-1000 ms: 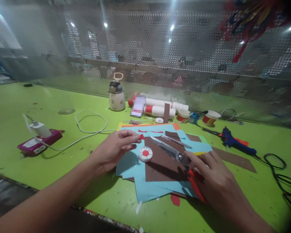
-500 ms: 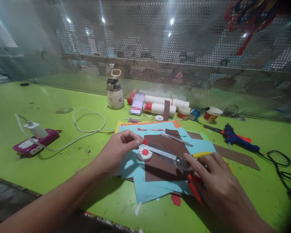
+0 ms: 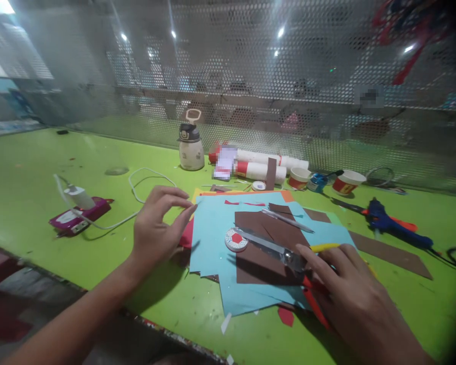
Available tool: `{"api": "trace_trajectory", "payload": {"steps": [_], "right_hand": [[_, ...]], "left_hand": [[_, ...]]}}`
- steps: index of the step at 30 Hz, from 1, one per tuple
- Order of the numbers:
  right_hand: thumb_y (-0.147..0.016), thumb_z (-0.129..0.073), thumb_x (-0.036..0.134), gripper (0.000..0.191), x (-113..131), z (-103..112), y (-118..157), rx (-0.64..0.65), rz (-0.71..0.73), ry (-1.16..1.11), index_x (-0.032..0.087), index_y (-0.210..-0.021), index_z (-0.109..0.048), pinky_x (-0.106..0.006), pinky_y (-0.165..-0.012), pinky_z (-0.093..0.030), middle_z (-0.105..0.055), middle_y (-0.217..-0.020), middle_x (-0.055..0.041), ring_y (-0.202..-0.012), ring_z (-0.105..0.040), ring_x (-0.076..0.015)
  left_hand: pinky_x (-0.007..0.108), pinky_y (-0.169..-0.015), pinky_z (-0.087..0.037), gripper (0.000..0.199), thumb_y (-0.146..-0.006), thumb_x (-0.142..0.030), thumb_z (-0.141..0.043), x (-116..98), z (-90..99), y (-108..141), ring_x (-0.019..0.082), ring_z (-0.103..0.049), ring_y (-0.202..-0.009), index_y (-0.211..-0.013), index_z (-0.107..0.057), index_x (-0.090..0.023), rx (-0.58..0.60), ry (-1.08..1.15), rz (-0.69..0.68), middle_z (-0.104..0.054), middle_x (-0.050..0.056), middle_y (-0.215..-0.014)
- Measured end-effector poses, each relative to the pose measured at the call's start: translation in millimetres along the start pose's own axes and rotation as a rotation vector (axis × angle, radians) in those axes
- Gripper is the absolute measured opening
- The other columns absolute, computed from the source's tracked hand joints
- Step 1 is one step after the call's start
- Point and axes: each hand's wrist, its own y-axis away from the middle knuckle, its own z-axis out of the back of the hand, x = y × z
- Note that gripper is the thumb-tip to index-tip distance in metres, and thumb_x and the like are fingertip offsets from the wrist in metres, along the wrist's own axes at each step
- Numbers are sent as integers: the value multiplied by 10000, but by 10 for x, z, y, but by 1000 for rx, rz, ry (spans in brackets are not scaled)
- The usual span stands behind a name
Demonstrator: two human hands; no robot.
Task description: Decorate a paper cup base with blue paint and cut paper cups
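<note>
My left hand (image 3: 157, 225) is raised at the left edge of the paper stack, fingers curved and thumb tip near the index tip; I see nothing between them. My right hand (image 3: 344, 281) holds scissors (image 3: 289, 256) with red and yellow handles, the blades pointing left over brown paper (image 3: 269, 268). By the blade tips lies a round white speckled disc (image 3: 236, 246) with a red hexagon in its middle. Light blue sheets (image 3: 213, 238) lie underneath, and red paper (image 3: 188, 236) shows beside my left hand. A silver pen (image 3: 289, 221) rests on top.
A purple power strip (image 3: 79, 215) with a white charger and cable is at left. Behind the paper stand a bottle (image 3: 192, 152), paper cups (image 3: 348, 182) and a blue jar (image 3: 318, 182). A blue glue gun (image 3: 395, 223) lies right. Mesh backs the table.
My left hand has drawn back leftward from the disc and its fingers have loosened. The red bit at its fingertips is no longer visible. The scissors stay in my right hand; the view has shifted slightly.
</note>
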Motion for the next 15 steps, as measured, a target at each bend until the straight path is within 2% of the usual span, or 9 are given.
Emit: {"api": "trace_trajectory", "payload": {"steps": [2,5,8,12,14,15], "right_hand": [[-950,-490,120,418,-36,-43,25,-10,9,-9,61,-1364,-473,-438,-698,-489,-528,-965,-146,-875,-490,-280],[-957,-467,118,426,-87,-104,61,-13,11,-2,88,-1382,-465,-430,-715,-463,-531,-969,-135,-885,-493,-279],[-956,-453,113,407,-99,-114,66,-19,20,12,84,-1361,-471,-422,-705,-444,-534,-966,-136,-875,-488,-280],[-938,-460,84,347,-70,-68,17,-67,36,4,75,-1281,-515,-407,-685,-448,-542,-965,-143,-856,-490,-275],[-935,-462,77,338,-66,-49,-12,-75,31,0,69,-1267,-523,-405,-680,-448,-545,-965,-148,-861,-490,-280],[-931,-457,65,340,-70,-45,-24,-80,24,-1,66,-1264,-524,-404,-679,-447,-546,-958,-147,-863,-488,-282]], "left_hand": [[345,-750,-494,108,-821,-95,-700,88,139,47,194,-612,-836,-823,-672,-199,-60,-216,-239,-633,33,-851],[372,-732,-484,129,-826,-90,-690,248,333,161,205,-612,-791,-846,-672,-217,-34,-422,-396,-639,34,-835],[382,-749,-492,152,-823,-92,-685,413,461,245,215,-607,-790,-822,-680,-244,32,-492,-436,-665,30,-812],[384,-770,-515,163,-830,-96,-674,583,601,158,235,-627,-850,-857,-711,-252,180,-522,-423,-703,46,-846],[404,-787,-517,152,-831,-113,-684,663,752,171,241,-620,-849,-872,-716,-256,202,-525,-386,-699,43,-859],[421,-817,-516,164,-832,-117,-687,712,863,263,244,-617,-863,-896,-719,-264,208,-523,-359,-695,36,-876]]}}
